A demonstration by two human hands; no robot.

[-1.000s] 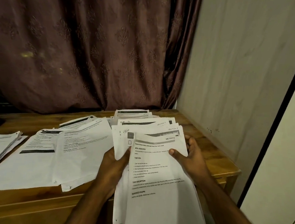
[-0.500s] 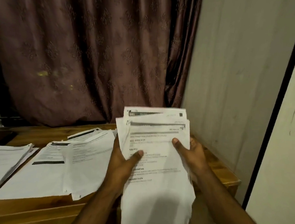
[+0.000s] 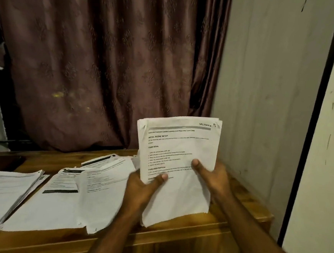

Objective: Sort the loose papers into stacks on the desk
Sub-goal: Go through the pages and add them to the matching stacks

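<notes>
both hands (image 3: 179, 184) grip an upright paper bundle (image 3: 178, 147) above the desk (image 3: 235, 213), loose sheets (image 3: 89, 190) left

Two hands are up: the left hand (image 3: 139, 188) and the right hand (image 3: 216, 178). Between them they hold one bundle of papers (image 3: 179, 157). On the desk (image 3: 243, 210) I count one stack (image 3: 1, 191) at its left edge and one spread of loose sheets (image 3: 70, 202) toward the middle; how many sheets it has I can't tell. One curtain (image 3: 107, 61) hangs behind.
</notes>
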